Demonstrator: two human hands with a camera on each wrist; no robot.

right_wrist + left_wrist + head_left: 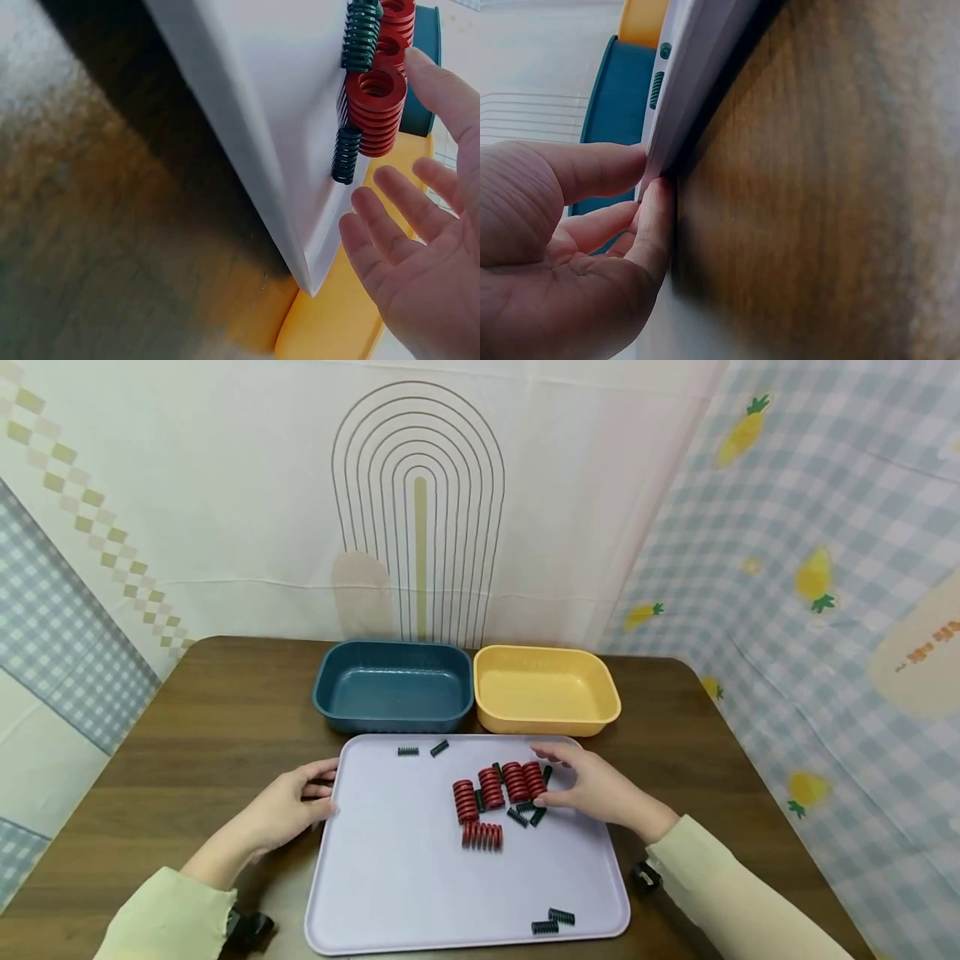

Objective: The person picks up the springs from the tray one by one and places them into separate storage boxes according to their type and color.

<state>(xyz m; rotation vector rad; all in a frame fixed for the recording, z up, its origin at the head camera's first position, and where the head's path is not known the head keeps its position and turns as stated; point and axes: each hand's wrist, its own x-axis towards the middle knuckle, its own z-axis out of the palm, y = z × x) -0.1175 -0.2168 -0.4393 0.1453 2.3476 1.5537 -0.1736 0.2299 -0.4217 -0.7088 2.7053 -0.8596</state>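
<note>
In the head view, my left hand (300, 802) is at the left rim of a pale lilac tray (390, 877). Its fingertips (660, 191) touch the rim in the left wrist view, and nothing lies in its palm. Thumb and fingers spread apart, my right hand (592, 785) reaches over the tray's right part. The thumb (424, 71) comes right beside the rightmost red coil spring (533, 779). Several thick red springs stand or lean in a row, and another red spring (482, 836) lies in front. Small dark green springs (517, 817) are scattered among and beside them.
Behind the tray stand a dark blue bin (393, 725) and a yellow bin (547, 727), side by side. Two small green springs (408, 752) lie near the tray's back edge, two more springs (545, 927) at the front right. The wooden table (225, 718) borders patterned cloth.
</note>
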